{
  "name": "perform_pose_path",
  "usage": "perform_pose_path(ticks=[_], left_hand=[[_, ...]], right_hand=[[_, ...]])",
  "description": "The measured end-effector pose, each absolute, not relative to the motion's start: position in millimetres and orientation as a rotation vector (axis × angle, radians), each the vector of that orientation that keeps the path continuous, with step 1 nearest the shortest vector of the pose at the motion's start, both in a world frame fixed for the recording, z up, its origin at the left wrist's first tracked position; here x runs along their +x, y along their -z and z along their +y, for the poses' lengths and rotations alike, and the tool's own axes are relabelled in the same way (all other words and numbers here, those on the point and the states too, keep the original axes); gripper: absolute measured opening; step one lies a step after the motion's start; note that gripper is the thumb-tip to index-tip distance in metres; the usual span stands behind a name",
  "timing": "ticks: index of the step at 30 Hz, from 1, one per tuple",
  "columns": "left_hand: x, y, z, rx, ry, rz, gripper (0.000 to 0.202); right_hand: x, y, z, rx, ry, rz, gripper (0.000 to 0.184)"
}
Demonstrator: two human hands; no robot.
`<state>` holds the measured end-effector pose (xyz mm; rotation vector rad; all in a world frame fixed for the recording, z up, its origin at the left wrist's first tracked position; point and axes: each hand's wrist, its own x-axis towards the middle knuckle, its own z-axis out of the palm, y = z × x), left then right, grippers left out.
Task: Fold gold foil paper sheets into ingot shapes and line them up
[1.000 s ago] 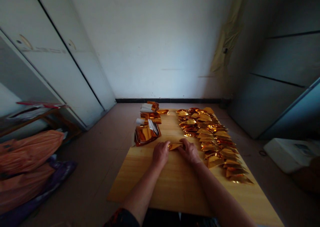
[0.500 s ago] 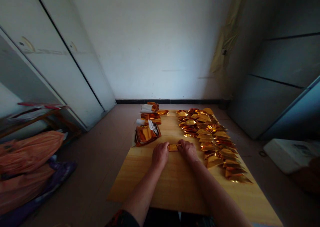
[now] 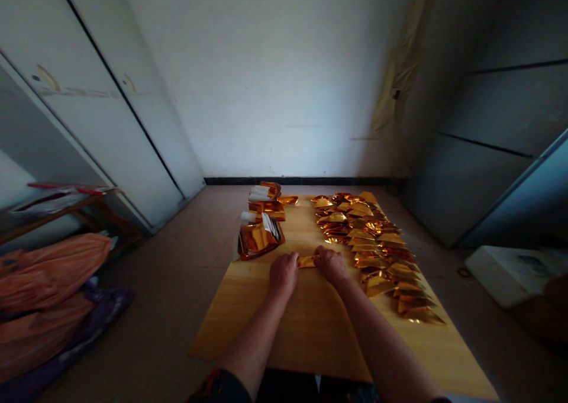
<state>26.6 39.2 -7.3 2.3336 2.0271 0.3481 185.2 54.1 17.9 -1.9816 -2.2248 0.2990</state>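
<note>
In front of a white wall (image 3: 266,83), a wooden surface (image 3: 319,326) carries the foil. Overlapping rows of folded gold-foil pieces (image 3: 379,285) line its right side; stacks of gold-foil sheets (image 3: 255,240) sit at the far left, one small folded piece (image 3: 288,200) beside them. Near the middle, the left hand (image 3: 284,274) and right hand (image 3: 332,263) each pinch one end of a narrow gold-foil strip (image 3: 306,262), which spans the gap between them; whether it touches the surface is hard to tell. The step in hand looks to be folding or creasing this strip, and the next move seems to call for even finger pressure at both ends. The nearest rows, just beside the right hand, are the likeliest obstruction.
</note>
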Motion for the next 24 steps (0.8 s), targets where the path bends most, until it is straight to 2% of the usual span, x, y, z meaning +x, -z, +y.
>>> perform_pose_path(ticks=[9, 18, 21, 24], left_hand=[[28.4, 1.6, 38.1, 2.331, -0.283, 2.089, 0.024], [27.5, 2.5, 33.1, 2.511, -0.398, 2.012, 0.014], [28.7, 4.6, 37.3, 2.534, -0.331, 1.963, 0.016], [28.5, 3.8, 39.9, 2.488, -0.305, 1.983, 0.018]], right_hand=[[180.9, -17.8, 51.4, -2.014, -0.228, -2.219, 0.019], [182.6, -5.7, 46.9, -1.882, -0.063, -2.291, 0.019], [175.5, -10.8, 47.7, -1.944, -0.104, -2.308, 0.024], [166.4, -18.3, 48.5, -2.076, -0.209, -2.202, 0.021]])
